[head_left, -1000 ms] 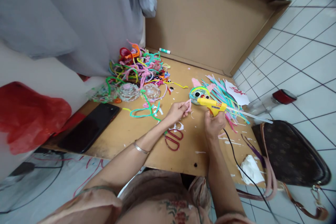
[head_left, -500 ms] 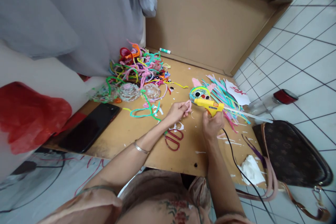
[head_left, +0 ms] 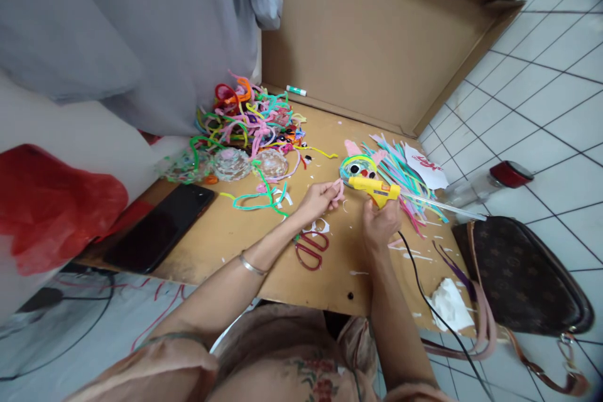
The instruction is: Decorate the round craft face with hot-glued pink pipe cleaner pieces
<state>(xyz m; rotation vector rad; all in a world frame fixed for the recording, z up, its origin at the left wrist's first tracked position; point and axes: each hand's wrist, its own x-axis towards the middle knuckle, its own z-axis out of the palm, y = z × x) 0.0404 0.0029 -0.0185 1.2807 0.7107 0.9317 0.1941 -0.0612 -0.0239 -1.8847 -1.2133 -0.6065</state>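
Observation:
My right hand (head_left: 380,221) is wrapped round a yellow glue gun (head_left: 375,190), a clear glue stick (head_left: 443,207) poking out of its back. The gun's nozzle points left and meets the pink pipe cleaner (head_left: 340,191) pinched in my left hand (head_left: 323,199); whether they touch I cannot tell. Just behind the gun lies a round animal face (head_left: 358,168) with pink ears, googly eyes and a red nose. Red-handled scissors (head_left: 311,251) lie below my left hand, their blades partly hidden under my forearm.
A tangled pile of pipe cleaners (head_left: 254,116) fills the back left, near a black phone (head_left: 162,226). Straight pipe cleaners (head_left: 407,169) lie at right, beside a brown bag (head_left: 527,276), a red-lidded bottle (head_left: 490,182) and crumpled tissue (head_left: 450,304). The gun's black cord (head_left: 417,270) crosses the table's right side.
Almost nothing differs. My right hand and the glue gun's rear have shifted very slightly; the left hand keeps its pinch on the pink pipe cleaner.

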